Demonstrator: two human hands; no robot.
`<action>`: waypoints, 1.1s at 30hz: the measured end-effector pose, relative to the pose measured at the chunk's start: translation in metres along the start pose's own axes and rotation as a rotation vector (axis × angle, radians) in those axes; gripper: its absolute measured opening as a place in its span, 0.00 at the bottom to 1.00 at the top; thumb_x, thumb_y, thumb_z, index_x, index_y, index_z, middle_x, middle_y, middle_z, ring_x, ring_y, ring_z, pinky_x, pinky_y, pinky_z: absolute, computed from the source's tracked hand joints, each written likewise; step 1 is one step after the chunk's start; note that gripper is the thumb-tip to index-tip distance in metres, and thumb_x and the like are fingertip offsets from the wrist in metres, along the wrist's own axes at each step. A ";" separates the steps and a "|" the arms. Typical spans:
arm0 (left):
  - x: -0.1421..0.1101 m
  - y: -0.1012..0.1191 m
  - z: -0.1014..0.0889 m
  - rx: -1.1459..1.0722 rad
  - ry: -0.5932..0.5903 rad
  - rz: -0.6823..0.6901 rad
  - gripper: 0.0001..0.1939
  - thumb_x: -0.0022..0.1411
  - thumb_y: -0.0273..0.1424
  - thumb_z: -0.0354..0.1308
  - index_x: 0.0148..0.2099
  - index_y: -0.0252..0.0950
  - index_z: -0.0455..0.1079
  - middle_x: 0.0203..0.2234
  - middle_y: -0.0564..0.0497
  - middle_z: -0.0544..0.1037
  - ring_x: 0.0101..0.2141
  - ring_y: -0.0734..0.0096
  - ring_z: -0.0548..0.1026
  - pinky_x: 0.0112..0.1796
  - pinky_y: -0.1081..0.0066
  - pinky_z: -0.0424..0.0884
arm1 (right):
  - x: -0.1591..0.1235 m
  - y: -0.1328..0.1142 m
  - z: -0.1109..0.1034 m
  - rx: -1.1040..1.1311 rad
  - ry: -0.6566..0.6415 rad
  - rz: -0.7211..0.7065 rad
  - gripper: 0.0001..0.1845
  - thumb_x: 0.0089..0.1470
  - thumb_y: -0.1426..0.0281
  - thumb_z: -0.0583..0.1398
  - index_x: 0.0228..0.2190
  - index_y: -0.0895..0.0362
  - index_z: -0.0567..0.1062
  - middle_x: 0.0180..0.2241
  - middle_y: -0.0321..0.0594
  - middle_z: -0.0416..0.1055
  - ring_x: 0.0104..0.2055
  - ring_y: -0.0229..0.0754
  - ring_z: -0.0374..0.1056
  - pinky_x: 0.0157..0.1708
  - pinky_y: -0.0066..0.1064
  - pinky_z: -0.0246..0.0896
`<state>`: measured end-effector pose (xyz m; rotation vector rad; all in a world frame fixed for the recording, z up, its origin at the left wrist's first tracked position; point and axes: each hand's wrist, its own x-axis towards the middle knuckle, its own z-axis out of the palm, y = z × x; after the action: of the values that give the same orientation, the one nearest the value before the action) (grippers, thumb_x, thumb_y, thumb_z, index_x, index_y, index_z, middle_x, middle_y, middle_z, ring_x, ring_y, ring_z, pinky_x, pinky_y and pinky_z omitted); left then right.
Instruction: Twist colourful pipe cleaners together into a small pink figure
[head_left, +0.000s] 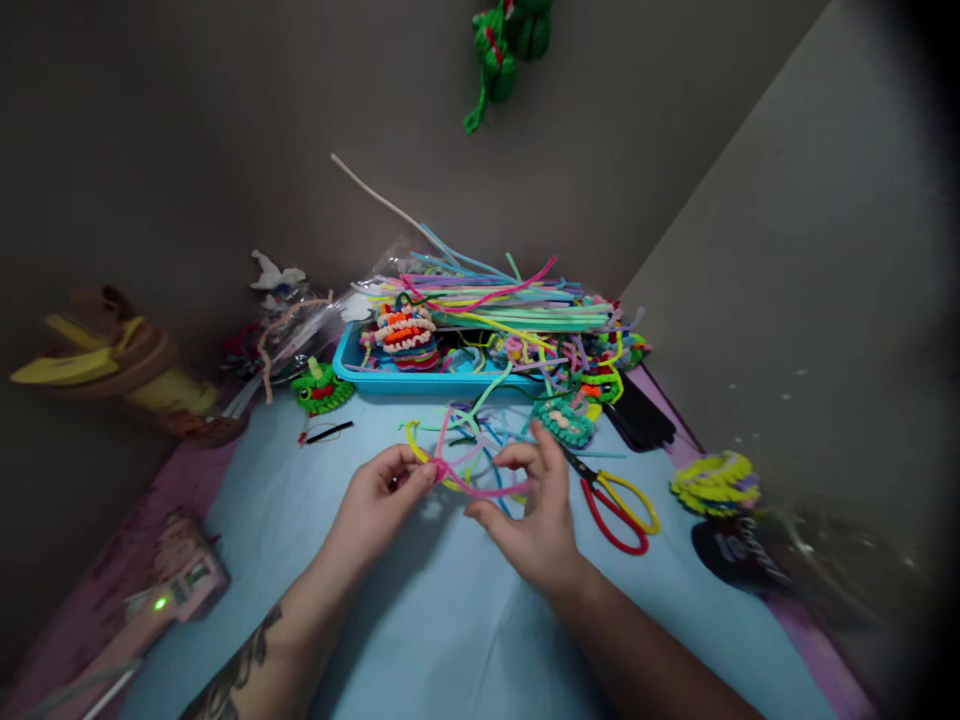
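My left hand (pixel 390 490) is closed in a pinch, thumb against forefinger, on a pink pipe cleaner (pixel 480 492) crossed with other pipe cleaners. A yellow pipe cleaner (pixel 412 437) curves up beside those fingertips. My right hand (pixel 536 500) has thumb and fingers apart, and the pink strand runs towards its palm; whether it touches there I cannot tell. Just beyond both hands lie loose green and blue pipe cleaners (pixel 487 430). Scissors (pixel 615 510) with one red and one yellow handle rest right of my right hand.
A blue tray (pixel 427 383) heaped with pipe cleaners (pixel 510 300) stands at the back, against the wall. A green pipe-cleaner figure (pixel 321 388) sits left of it. To the right are a yellow twisted piece (pixel 716 484) and a black item (pixel 637 412). A pink device (pixel 180 580) lies front left.
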<state>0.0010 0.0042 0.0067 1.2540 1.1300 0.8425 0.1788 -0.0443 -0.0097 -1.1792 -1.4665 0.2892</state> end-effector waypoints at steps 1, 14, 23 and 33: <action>0.000 0.000 0.001 -0.030 -0.008 -0.010 0.15 0.53 0.42 0.62 0.30 0.33 0.69 0.23 0.52 0.72 0.26 0.73 0.68 0.30 0.74 0.63 | 0.000 0.002 0.000 0.025 0.047 0.036 0.50 0.49 0.64 0.65 0.63 0.52 0.43 0.38 0.42 0.67 0.41 0.45 0.66 0.44 0.42 0.64; -0.011 0.010 0.012 0.124 -0.071 0.066 0.10 0.55 0.36 0.59 0.31 0.34 0.72 0.24 0.51 0.73 0.27 0.72 0.69 0.30 0.74 0.64 | 0.002 0.002 -0.003 -0.311 -0.120 -0.192 0.06 0.51 0.72 0.63 0.33 0.49 0.77 0.47 0.41 0.62 0.54 0.53 0.55 0.53 0.52 0.56; -0.017 0.007 0.012 0.428 -0.061 0.272 0.09 0.60 0.34 0.56 0.33 0.36 0.73 0.26 0.51 0.75 0.29 0.70 0.69 0.31 0.73 0.63 | 0.001 -0.005 -0.001 -0.274 -0.120 -0.149 0.06 0.53 0.73 0.58 0.28 0.54 0.75 0.47 0.43 0.62 0.53 0.51 0.57 0.54 0.50 0.54; -0.019 0.011 0.008 0.584 -0.139 0.404 0.09 0.63 0.33 0.53 0.33 0.37 0.72 0.25 0.51 0.73 0.30 0.69 0.69 0.32 0.71 0.61 | 0.003 -0.003 0.000 -0.071 -0.206 0.106 0.08 0.50 0.72 0.60 0.21 0.55 0.74 0.50 0.43 0.62 0.54 0.51 0.59 0.52 0.46 0.54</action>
<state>0.0048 -0.0140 0.0202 2.0428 1.0598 0.7200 0.1779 -0.0435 -0.0062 -1.3179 -1.6059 0.4454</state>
